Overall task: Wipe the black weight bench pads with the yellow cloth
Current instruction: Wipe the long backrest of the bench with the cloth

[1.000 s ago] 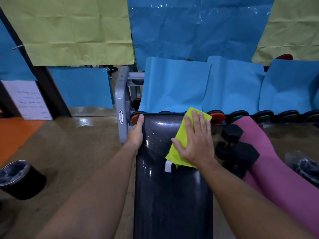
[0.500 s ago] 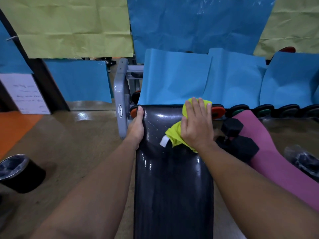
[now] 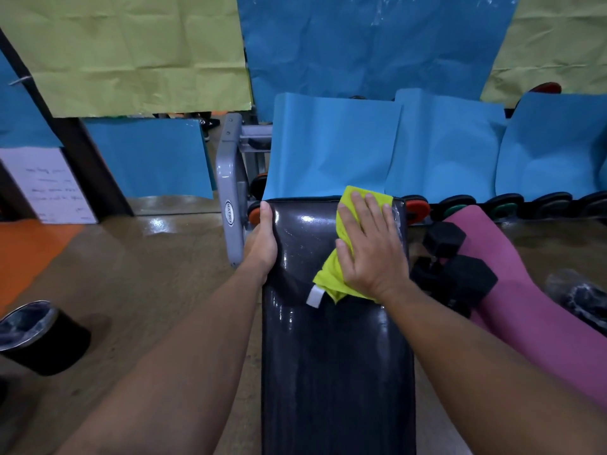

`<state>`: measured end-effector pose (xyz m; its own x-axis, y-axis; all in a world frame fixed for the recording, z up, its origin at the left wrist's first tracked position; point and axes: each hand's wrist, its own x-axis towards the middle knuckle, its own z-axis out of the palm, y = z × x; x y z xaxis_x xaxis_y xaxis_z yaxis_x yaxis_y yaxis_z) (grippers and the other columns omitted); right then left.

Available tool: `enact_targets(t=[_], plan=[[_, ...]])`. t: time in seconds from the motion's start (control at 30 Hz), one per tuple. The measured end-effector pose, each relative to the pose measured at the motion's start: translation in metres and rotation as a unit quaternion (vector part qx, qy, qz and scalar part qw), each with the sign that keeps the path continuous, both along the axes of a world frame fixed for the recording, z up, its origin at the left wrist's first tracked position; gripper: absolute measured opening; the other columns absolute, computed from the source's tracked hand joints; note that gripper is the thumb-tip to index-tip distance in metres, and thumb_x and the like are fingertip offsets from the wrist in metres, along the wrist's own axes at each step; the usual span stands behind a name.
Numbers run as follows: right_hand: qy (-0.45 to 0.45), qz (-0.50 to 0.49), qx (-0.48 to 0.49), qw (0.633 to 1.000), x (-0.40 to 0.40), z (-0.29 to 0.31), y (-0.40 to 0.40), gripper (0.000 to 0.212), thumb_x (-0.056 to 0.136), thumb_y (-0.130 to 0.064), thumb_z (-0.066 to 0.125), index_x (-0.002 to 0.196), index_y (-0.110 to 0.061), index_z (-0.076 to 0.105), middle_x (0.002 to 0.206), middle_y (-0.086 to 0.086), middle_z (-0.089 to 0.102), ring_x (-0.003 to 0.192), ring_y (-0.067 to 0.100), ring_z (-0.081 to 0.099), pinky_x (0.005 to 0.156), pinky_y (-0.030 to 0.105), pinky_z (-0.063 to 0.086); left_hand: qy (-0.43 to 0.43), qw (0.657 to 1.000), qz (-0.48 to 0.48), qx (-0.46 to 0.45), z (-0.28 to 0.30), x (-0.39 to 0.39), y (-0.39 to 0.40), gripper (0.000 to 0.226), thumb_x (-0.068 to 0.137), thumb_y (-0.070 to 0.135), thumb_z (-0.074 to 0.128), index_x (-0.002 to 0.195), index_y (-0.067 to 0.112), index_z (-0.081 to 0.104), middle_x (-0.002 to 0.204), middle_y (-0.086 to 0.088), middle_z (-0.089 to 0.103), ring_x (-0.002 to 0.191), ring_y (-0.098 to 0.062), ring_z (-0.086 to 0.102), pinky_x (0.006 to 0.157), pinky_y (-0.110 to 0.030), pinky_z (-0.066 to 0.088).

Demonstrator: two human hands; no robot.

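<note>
Under the right hand (image 3: 371,254), yellow cloth (image 3: 330,280) mostly hidden

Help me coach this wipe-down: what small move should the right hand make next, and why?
Probably draw the yellow cloth toward the body along the black pad. The right hand presses it flat at the far right corner, and the near stretch lies uncovered.
</note>
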<state>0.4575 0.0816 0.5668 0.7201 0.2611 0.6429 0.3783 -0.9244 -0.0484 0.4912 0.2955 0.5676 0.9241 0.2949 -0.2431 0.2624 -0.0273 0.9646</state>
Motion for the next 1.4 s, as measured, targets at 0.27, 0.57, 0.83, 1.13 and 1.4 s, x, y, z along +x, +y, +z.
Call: enact_targets(t=[0.27,0.57,0.83,1.13,1.4], plan=[[-0.004,-0.020,0.019,1.000,0.016,0.015,0.016,0.058,0.095,-0.028,0.038,0.147,-0.008,0.051,0.155,0.017,0.047,0.148,0.039,0.037,0.125,0.060,0.019,-0.068,0.994,-0.019,0.088,-0.001,0.000,0.002,0.072,0.105,0.071,0.026,0.158,0.026,0.047,0.162,-0.005,0.046,0.151,-0.026,0.039,0.126,-0.039,0.025],[0.005,-0.076,0.068,0.995,0.014,0.010,-0.023,0.062,0.095,-0.037,0.037,0.147,-0.005,0.050,0.159,0.020,0.041,0.151,0.041,0.032,0.126,0.057,0.016,-0.123,0.985,-0.041,0.110,-0.009,0.006,0.007,0.060,0.110,0.060,0.025,0.156,0.029,0.050,0.155,0.000,0.053,0.147,-0.020,0.042,0.111,-0.025,0.023],[0.005,-0.043,0.058,0.997,-0.005,-0.007,-0.021,0.064,0.095,-0.036,0.040,0.152,-0.007,0.045,0.166,0.018,0.030,0.155,0.040,0.022,0.127,0.058,0.017,-0.072,0.996,-0.021,0.048,-0.008,0.004,0.006,0.074,0.102,0.074,0.030,0.151,0.024,0.056,0.151,-0.004,0.055,0.141,-0.024,0.048,0.124,-0.042,0.031],[0.013,-0.031,0.030,0.999,-0.008,-0.010,-0.024,0.067,0.097,-0.038,0.037,0.157,-0.008,0.037,0.169,0.017,0.023,0.158,0.037,0.015,0.127,0.058,0.014,-0.027,0.999,-0.021,-0.041,-0.020,0.014,0.012,0.112,0.056,0.110,0.041,0.130,0.034,0.073,0.131,-0.001,0.073,0.123,-0.025,0.067,0.115,-0.049,0.046],[0.004,-0.072,0.051,0.996,0.008,0.003,-0.002,0.066,0.097,-0.042,0.038,0.152,-0.007,0.044,0.164,0.020,0.032,0.154,0.041,0.024,0.126,0.060,0.012,-0.021,0.988,-0.076,-0.132,-0.026,0.018,0.015,0.112,0.059,0.107,0.047,0.137,0.029,0.070,0.132,-0.007,0.075,0.122,-0.026,0.071,0.111,-0.047,0.051]])
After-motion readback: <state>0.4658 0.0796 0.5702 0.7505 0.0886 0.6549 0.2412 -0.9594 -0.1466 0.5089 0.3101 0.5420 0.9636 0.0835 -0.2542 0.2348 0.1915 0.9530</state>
